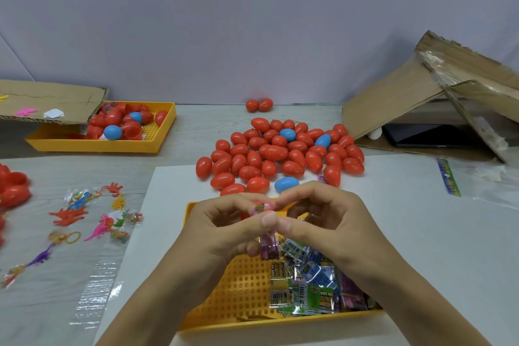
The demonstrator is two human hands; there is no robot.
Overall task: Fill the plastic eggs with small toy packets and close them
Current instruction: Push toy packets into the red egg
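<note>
Hands, left and right, pinch a folded toy packet, hiding something red behind.

Both hands raised together at centre, forearms angled inward.
Left hand and right hand meeting thumb tip to thumb tip, fingers curled, pinching a small packet between them.

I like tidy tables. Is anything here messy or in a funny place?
Yes. Two red plastic eggs sit alone by the wall, apart from the big pile of red and blue eggs. A torn brown cardboard box sags open on the right, and a cardboard sheet overhangs the far yellow tray.
</note>
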